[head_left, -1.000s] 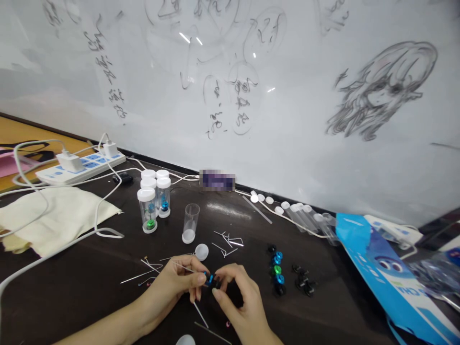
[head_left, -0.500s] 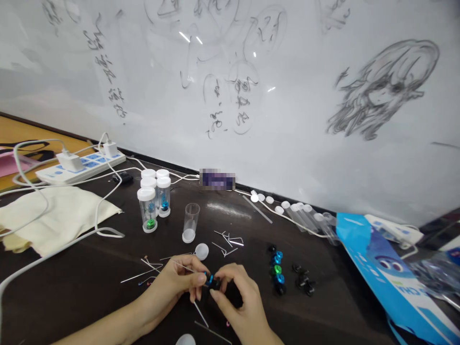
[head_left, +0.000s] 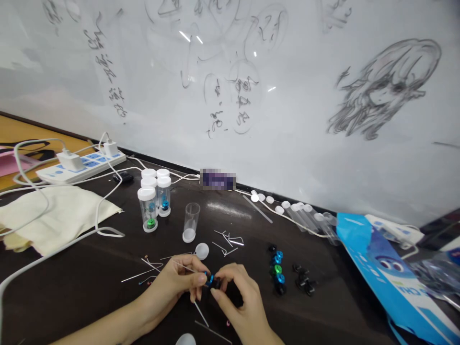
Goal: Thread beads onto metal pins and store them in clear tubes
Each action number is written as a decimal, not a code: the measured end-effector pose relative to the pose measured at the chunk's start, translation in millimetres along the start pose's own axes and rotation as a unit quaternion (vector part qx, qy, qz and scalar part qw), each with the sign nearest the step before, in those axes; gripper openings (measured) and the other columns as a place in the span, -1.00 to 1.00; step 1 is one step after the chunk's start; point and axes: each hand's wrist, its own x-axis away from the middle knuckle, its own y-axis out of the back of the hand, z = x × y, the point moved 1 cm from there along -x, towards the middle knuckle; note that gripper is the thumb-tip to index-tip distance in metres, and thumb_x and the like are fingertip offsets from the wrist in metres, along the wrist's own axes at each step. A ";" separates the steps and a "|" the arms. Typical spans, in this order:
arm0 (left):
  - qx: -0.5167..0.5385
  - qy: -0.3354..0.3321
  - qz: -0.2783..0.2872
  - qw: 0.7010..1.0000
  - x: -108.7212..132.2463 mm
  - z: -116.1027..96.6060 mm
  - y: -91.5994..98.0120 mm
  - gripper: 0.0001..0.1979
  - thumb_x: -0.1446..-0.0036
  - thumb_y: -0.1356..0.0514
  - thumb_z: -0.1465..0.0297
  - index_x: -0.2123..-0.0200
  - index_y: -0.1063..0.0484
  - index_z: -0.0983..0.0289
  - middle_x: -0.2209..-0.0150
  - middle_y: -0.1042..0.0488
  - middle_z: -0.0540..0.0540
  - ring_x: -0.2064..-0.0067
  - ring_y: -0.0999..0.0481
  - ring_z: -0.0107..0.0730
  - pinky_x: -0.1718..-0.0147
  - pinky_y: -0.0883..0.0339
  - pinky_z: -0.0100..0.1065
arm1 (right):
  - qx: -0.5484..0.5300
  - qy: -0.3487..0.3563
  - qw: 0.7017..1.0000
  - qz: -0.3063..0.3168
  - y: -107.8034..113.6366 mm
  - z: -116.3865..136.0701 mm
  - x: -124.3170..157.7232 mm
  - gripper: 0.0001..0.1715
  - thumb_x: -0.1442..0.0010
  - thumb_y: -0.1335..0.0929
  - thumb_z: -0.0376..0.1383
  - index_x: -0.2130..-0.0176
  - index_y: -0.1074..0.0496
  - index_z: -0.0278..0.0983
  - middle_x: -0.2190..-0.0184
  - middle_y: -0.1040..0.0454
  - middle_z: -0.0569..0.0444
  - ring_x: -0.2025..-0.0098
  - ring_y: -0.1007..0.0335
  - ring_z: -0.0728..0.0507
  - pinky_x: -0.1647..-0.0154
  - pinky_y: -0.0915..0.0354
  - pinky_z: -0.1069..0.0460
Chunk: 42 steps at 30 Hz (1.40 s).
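Near the front of the dark table, my left hand [head_left: 179, 282] pinches a thin metal rod and the left end of a small blue and black part [head_left: 212, 280]. My right hand [head_left: 242, 299] grips the black right end of that part between thumb and fingers. Another thin rod [head_left: 201, 314] slants down below my left fingers. An upright open clear tube [head_left: 190, 223] stands beyond my hands, with a round white cap [head_left: 201, 251] beside it. Several blue, green and black parts [head_left: 278, 270] lie in a row to the right, next to small black pieces [head_left: 304, 280].
Capped tubes [head_left: 147, 211] stand behind to the left, near a cream cloth [head_left: 61, 215] and a power strip [head_left: 82, 165] with white cables. Bent metal rods [head_left: 228, 242] lie mid-table. Empty tubes [head_left: 305, 218] and a blue package [head_left: 381, 268] lie at the right. A whiteboard [head_left: 158, 115] rises behind.
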 end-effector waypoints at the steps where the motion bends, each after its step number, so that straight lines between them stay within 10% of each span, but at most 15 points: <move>1: 0.000 0.001 -0.001 1.000 0.0 -0.2 -0.1 -0.77 0.13 -0.45 0.33 0.46 -0.54 0.36 0.64 -0.44 0.00 0.62 -0.38 -0.54 0.64 -0.18 -0.53 | -0.002 0.000 1.000 -0.001 0.1 0.1 -0.4 -0.90 -0.19 -0.36 -0.36 0.23 -0.40 -0.21 0.42 -0.42 0.12 0.30 -0.36 -0.12 0.24 -0.26 0.00; 42: 0.007 0.004 0.002 1.000 -1.1 -0.5 0.3 -0.78 0.13 -0.45 0.35 0.46 -0.54 0.36 0.64 -0.47 0.01 0.63 -0.39 -0.56 0.64 -0.19 -0.56 | -0.014 0.005 1.000 0.001 -1.0 -1.4 -0.2 -0.88 -0.19 -0.36 -0.37 0.22 -0.40 -0.20 0.40 -0.41 0.13 0.29 -0.35 -0.12 0.22 -0.22 0.00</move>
